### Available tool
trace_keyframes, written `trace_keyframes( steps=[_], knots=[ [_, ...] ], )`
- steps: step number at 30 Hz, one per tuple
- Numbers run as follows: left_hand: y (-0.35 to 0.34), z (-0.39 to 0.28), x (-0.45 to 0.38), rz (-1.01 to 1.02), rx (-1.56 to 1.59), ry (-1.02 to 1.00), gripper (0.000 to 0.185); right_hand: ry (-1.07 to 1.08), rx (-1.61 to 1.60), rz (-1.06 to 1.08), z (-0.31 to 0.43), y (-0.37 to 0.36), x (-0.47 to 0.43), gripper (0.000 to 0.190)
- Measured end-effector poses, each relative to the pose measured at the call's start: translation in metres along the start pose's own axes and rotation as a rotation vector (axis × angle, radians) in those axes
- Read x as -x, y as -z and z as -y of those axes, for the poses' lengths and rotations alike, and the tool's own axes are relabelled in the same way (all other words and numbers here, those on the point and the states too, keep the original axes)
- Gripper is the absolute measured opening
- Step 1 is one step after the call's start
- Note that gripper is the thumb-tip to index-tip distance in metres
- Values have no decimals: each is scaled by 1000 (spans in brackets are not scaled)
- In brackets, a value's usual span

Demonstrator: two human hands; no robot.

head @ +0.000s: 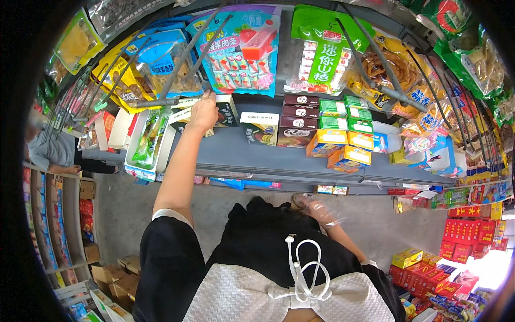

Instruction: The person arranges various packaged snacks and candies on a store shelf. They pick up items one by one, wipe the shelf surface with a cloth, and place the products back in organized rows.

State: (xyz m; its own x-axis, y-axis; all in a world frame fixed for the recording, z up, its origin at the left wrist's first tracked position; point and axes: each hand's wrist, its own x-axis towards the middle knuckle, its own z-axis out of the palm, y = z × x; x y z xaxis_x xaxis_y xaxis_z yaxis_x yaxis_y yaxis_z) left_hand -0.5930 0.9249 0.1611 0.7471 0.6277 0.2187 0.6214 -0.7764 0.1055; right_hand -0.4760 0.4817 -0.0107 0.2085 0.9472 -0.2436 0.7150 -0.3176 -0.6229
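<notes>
My left hand (203, 110) reaches onto the grey metal shelf (229, 147), its fingers on or against small dark-and-white cartons (226, 111) below the hanging snack bags; whether it grips one is unclear. A similar carton (260, 128) stands to the right, beside stacked dark brown boxes (297, 133). Above the hand hang a blue snack bag (161, 56) and a teal and purple candy bag (241, 52). Low by my black clothing, my right hand (313, 207) is beside crinkled clear plastic, apparently holding it; its fingers are partly hidden.
Green boxes (333, 108) and orange boxes (349, 157) are stacked to the right. An open white tray of green packets (149, 139) stands left. Metal display hooks (386, 68) jut out above the shelf. Another person (54, 149) is at the far left. Open cardboard cartons (120, 281) and red boxes (422, 277) lie lower down.
</notes>
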Motion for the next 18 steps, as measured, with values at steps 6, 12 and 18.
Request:
trace_keyframes(
  steps=[6, 12, 18],
  knots=[
    [6, -7, -9, 135, -35, -13, 44, -83, 61, 61, -12, -17, 1, 54],
    [-14, 13, 7, -120, 138, -83, 34, -124, -203, -61, -35, -43, 8, 43],
    [-23, -5, 12, -120, 210, -20, 30, 38, 186, -194, 0, -18, 5, 34]
  ],
)
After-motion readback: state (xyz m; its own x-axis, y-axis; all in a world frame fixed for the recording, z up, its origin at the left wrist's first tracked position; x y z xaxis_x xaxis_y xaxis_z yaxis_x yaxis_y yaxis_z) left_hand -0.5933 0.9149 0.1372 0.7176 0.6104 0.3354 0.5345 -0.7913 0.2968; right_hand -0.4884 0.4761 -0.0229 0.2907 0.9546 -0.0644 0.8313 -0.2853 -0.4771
